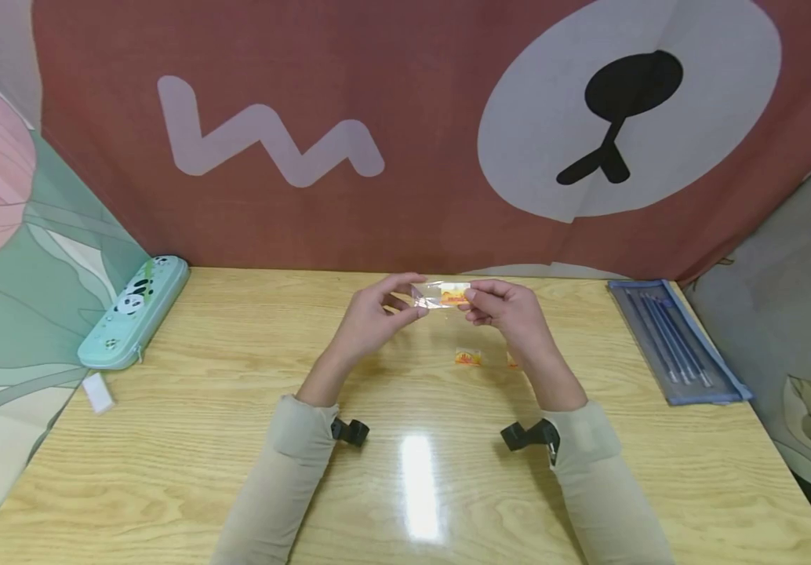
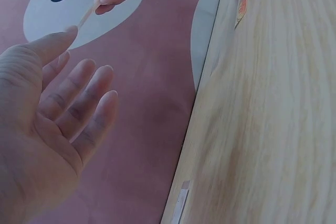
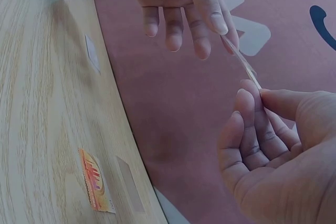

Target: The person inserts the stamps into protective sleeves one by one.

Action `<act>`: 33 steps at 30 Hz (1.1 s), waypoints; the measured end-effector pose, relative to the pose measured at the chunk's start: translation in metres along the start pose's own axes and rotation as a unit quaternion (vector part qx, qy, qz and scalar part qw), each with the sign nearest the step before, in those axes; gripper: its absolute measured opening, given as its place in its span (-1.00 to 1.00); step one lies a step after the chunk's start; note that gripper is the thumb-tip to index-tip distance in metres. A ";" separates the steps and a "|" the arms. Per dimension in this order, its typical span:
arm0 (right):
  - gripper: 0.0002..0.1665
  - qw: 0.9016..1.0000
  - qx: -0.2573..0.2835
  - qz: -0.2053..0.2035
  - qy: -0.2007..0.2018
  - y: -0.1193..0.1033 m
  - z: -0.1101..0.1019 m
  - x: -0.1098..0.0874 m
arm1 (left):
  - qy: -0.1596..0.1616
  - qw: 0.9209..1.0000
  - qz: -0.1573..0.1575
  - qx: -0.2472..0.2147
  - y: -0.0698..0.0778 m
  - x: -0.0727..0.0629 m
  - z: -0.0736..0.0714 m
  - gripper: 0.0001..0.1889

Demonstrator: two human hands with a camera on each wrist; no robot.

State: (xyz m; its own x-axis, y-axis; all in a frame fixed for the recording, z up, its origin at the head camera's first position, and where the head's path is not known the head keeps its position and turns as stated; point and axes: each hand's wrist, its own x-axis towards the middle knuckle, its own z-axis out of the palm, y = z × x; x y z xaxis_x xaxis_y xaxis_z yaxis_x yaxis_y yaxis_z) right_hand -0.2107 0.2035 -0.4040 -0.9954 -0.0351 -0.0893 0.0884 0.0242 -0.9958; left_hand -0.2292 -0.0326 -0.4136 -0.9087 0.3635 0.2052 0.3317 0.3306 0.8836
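Above the table's back half, a small clear plastic packet with a yellow-orange printed end (image 1: pixel 454 294) is stretched between both hands. My left hand (image 1: pixel 377 311) pinches its clear end between thumb and index finger, the other fingers spread apart. The printed end is pinched by my right hand (image 1: pixel 507 308), between thumb and fingers. Both wrist views show the packet (image 3: pixel 247 69) edge-on as a thin strip. Below the hands lies a small orange printed wrapper piece (image 1: pixel 468 357), seen larger as a wrapper piece (image 3: pixel 97 182) in the right wrist view. Another orange piece (image 1: pixel 512 359) is mostly hidden behind the right wrist.
A mint panda pencil case (image 1: pixel 133 314) lies at the table's left edge, with a small white block (image 1: pixel 98 393) in front. On the right lies a blue-edged transparent pouch (image 1: pixel 677 345) holding several pens. A printed cloth (image 1: pixel 427 212) hangs behind the table.
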 end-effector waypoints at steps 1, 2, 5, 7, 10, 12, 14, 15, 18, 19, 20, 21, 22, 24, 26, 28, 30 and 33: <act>-0.60 1.000 0.001 -0.001 -0.001 0.000 0.000 0.000 | 0.001 1.000 0.002 0.000 0.000 0.000 0.000 -0.56; -0.60 1.000 0.002 -0.002 -0.002 0.000 0.000 0.000 | 0.001 1.000 0.003 -0.001 0.000 0.000 0.000 -0.56; -0.61 1.000 0.004 -0.003 -0.004 -0.001 0.000 0.000 | -0.001 1.000 0.004 0.000 0.000 0.000 0.000 -0.55; -0.62 1.000 0.004 -0.001 -0.004 -0.001 0.001 0.000 | -0.003 1.000 0.003 0.002 0.000 0.000 0.000 -0.55; -0.63 1.000 0.002 0.001 -0.006 -0.001 0.001 -0.001 | -0.004 1.000 0.004 0.003 0.001 0.000 0.001 -0.55; -0.65 1.000 -0.002 0.002 -0.006 -0.001 0.002 -0.001 | -0.004 1.000 0.006 0.002 0.001 0.000 0.002 -0.55; -0.65 1.000 -0.007 0.003 -0.009 -0.002 0.003 -0.002 | -0.002 1.000 0.011 0.002 0.000 0.000 0.002 -0.56; -0.65 1.000 -0.011 0.003 -0.011 -0.002 0.004 -0.002 | -0.001 1.000 0.013 0.002 0.000 0.000 0.002 -0.56; -0.63 1.000 -0.018 0.003 -0.014 -0.002 0.005 -0.003 | 0.001 1.000 0.018 0.003 0.000 0.000 0.003 -0.57; -0.63 1.000 -0.019 0.003 -0.014 -0.002 0.006 -0.003 | 0.001 1.000 0.019 0.004 0.000 0.000 0.003 -0.57; -0.62 1.000 -0.021 0.004 -0.014 -0.002 0.006 -0.002 | 0.001 1.000 0.020 0.005 -0.001 0.000 0.003 -0.57; -0.62 1.000 -0.023 0.004 -0.014 -0.002 0.006 -0.003 | 0.001 1.000 0.020 0.006 -0.001 0.000 0.004 -0.57; -0.61 1.000 -0.025 0.005 -0.014 -0.002 0.006 -0.002 | 0.000 1.000 0.021 0.005 -0.001 0.000 0.004 -0.56; -0.61 1.000 -0.027 0.007 -0.013 -0.001 0.006 -0.002 | -0.001 1.000 0.019 0.007 -0.001 0.000 0.004 -0.56; -0.61 0.999 -0.029 0.010 -0.013 -0.001 0.006 -0.002 | -0.002 1.000 0.015 0.006 -0.001 0.000 0.004 -0.54; -0.61 0.999 -0.029 0.011 -0.013 -0.001 0.007 -0.002 | -0.004 1.000 0.013 0.003 -0.001 0.000 0.005 -0.53; -0.61 0.999 -0.031 0.013 -0.014 -0.001 0.007 -0.002 | -0.005 1.000 0.013 0.001 -0.001 0.000 0.005 -0.53; -0.61 0.999 -0.036 0.011 -0.016 -0.001 0.008 -0.002 | -0.005 1.000 0.014 0.001 -0.001 0.000 0.006 -0.55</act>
State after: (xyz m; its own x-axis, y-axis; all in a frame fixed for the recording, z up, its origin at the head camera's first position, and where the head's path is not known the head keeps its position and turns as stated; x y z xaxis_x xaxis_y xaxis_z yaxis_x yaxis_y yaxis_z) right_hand -0.2083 0.1956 -0.4028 -0.9913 -0.0664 -0.1134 0.1068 0.0965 -0.9896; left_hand -0.2284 -0.0279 -0.4170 -0.8964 0.3809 0.2267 0.3582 0.3211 0.8767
